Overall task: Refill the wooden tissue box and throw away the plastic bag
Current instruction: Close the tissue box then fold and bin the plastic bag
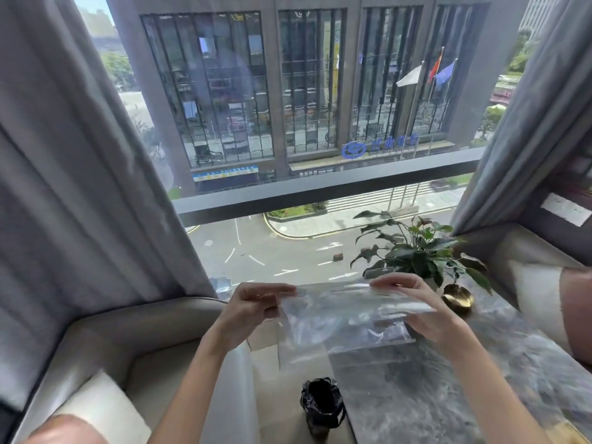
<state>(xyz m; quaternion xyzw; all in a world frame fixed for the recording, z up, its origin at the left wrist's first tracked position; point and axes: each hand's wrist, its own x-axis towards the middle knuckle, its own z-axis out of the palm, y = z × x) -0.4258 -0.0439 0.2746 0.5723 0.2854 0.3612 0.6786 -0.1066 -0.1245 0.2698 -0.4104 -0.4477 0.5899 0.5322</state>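
A clear, empty plastic bag (346, 318) is stretched out flat in the air above the far end of the grey marble table (480, 379). My left hand (253, 310) pinches its left upper edge. My right hand (419, 312) grips its right side, fingers curled over the top. Below the bag, on the floor beside the table, stands a small bin lined with a black bag (322, 406), its mouth showing. The wooden tissue box is not in view.
A potted green plant (419, 251) and a small brass dish (457, 298) stand at the table's far end. A beige armchair (105, 341) sits at left, another seat (538, 283) at right. Grey curtains frame the window ahead.
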